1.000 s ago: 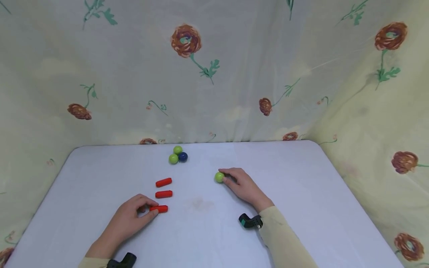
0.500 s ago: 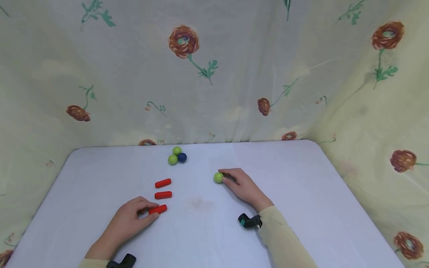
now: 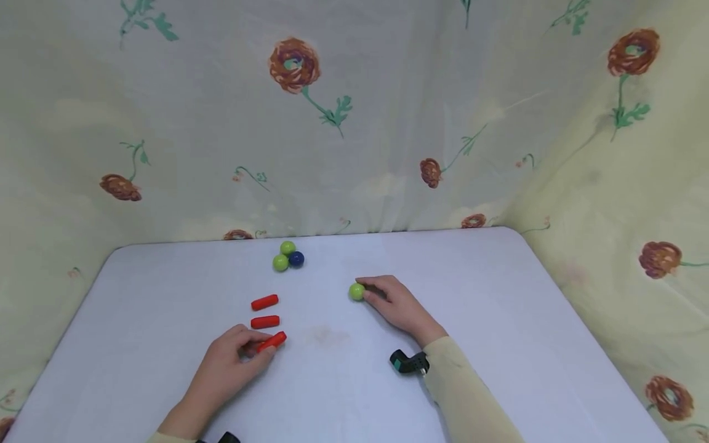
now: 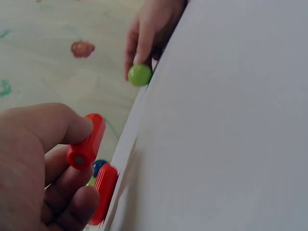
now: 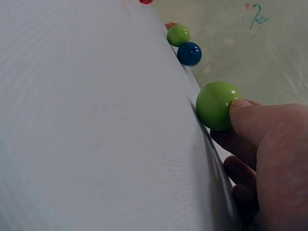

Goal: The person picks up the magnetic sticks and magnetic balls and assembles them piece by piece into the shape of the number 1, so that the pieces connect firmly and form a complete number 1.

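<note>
My left hand (image 3: 228, 369) pinches a red rod (image 4: 91, 139) between thumb and fingertips. A small grey disc shows in the rod's near end, and the rod is tilted with its far end pointing up and right in the head view. Two more red rods, an upper one (image 3: 264, 302) and a lower one (image 3: 265, 322), lie just beyond that hand. On the right, my right hand (image 3: 400, 307) holds a light green ball (image 5: 217, 106) by its side with thumb and fingers, right at the tabletop. Its lower fingers are curled beneath in the right wrist view.
Near the back edge of the white table (image 3: 443, 264), two green balls (image 3: 280, 263) and a dark blue ball (image 3: 296, 259) sit clustered together. A floral cloth (image 3: 376, 123) hangs behind the table and along its sides. Each wrist wears a black strap device (image 3: 408, 362).
My left hand has lifted the nearest red rod and carried it a little right and toward the back, turning it to a steeper slant. The right hand keeps its place on the green ball.
</note>
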The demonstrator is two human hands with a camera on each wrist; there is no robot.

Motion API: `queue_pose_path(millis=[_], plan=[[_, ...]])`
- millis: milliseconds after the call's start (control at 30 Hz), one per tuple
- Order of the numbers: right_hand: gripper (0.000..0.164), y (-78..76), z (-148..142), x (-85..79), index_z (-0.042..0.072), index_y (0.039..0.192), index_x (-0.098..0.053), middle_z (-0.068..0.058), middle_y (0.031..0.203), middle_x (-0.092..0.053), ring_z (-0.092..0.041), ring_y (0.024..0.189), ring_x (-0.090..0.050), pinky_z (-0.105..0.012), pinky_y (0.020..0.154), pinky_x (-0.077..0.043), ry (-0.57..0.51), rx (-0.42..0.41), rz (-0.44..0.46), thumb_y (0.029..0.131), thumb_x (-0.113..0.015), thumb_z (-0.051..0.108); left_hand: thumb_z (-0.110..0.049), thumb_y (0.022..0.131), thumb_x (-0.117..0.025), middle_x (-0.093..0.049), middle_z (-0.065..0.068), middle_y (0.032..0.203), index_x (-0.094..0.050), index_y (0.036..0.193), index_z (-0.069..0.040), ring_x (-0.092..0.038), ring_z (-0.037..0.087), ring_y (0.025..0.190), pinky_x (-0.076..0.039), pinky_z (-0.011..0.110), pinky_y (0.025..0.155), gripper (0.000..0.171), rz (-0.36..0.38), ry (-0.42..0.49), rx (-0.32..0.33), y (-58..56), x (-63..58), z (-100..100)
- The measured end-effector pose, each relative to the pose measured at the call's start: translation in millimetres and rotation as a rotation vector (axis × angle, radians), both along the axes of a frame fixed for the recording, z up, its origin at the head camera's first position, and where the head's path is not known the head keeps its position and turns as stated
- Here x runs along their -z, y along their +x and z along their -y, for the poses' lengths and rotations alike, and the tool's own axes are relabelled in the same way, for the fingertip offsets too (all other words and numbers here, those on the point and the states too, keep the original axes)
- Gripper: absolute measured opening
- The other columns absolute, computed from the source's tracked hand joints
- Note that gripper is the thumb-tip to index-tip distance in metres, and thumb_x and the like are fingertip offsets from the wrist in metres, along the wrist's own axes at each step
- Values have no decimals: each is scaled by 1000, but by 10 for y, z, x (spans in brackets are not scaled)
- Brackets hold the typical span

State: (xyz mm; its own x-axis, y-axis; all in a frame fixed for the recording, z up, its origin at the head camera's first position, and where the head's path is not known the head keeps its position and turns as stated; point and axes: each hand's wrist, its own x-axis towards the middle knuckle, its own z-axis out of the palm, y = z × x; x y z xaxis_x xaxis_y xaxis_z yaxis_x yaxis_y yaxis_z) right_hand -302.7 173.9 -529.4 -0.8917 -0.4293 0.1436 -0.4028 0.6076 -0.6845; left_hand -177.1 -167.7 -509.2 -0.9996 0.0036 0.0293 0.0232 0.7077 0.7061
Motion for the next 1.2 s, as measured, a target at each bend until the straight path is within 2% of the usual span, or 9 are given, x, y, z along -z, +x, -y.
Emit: queue_pose_path(millis=[167, 333, 700, 967, 1200], plan=[[35, -11, 8, -58, 28, 135, -60, 7, 132, -58, -16, 126, -50, -42, 105, -38, -11, -5, -3, 102, -56, 36, -28, 82, -82, -58, -10, 82, -76, 100, -23, -55, 10, 75, -49, 26, 65, 20, -59, 39, 18, -2, -18, -152], [35, -31, 12, -69, 27, 135, -61, 6, 131, -58, -16, 125, -50, -42, 105, -38, -11, -5, -8, 102, -56, 34, -30, 84, -81, -56, -12, 76, -77, 97, -24, -53, 8, 71, -46, 27, 64, 15, -116, 40, 51, -54, -47, -327], [34, -9, 37, -29, 31, 135, -60, 9, 131, -58, -14, 125, -50, -41, 104, -39, 12, 28, 26, 102, -55, 37, -36, 85, -78, -54, -8, 73, -76, 101, -19, -51, 12, 66, -45, 28, 59, 23, -53, -27, 72, -276, -129, -733], [36, 10, 39, -32, 31, 136, -60, 13, 132, -56, -12, 125, -49, -40, 104, -39, 15, 36, 45, 101, -56, 39, -38, 86, -77, -56, -7, 77, -75, 103, -17, -52, 13, 69, -47, 28, 61, 28, -23, -22, 83, -408, -125, -906], [36, 13, 8, -22, 29, 136, -60, 11, 132, -57, -12, 126, -49, -41, 105, -39, 16, 31, 32, 101, -56, 38, -38, 86, -75, -56, -7, 77, -75, 103, -16, -53, 13, 69, -47, 28, 62, 28, -37, -15, 85, -487, -86, -1007]])
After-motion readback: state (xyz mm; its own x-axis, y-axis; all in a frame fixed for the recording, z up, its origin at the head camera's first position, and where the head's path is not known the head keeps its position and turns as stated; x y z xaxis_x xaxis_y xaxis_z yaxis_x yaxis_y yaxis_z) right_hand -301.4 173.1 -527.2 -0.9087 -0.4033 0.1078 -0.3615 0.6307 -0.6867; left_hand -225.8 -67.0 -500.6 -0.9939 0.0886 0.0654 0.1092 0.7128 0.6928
